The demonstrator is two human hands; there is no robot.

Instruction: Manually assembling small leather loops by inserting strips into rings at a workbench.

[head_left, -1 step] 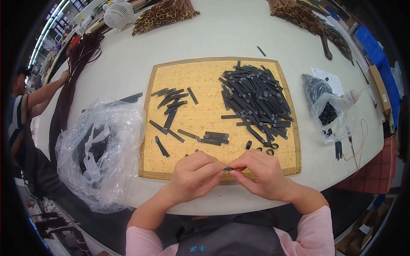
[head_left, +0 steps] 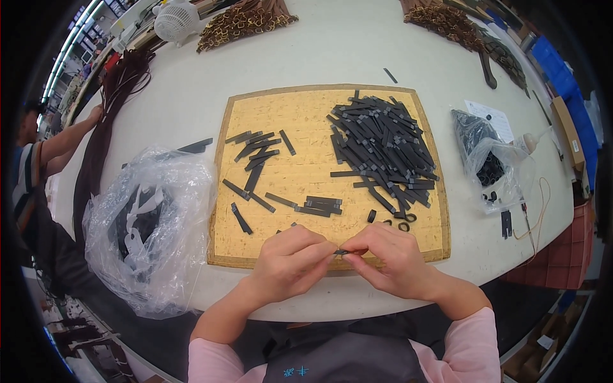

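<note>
Over the near edge of the yellow board (head_left: 281,115), my left hand (head_left: 290,262) and my right hand (head_left: 389,258) meet fingertip to fingertip. Each pinches one end of a small black strip (head_left: 341,252), mostly covered by the fingers. Just beyond my right hand lie several small black loops (head_left: 371,216). Farther up on the board's right side is a big heap of short black strips (head_left: 383,143), many with greyish ends. A looser scatter of similar strips (head_left: 262,150) lies at left, some close to my left hand.
A crumpled clear plastic bag (head_left: 150,236) with dark pieces sits left of the board. To the right are an opened bag of black loops (head_left: 488,153) and a thin wired tool (head_left: 527,220). Bundled straps with metal buckles (head_left: 246,29) lie at the back. Another person's arm (head_left: 73,137) reaches in from the left.
</note>
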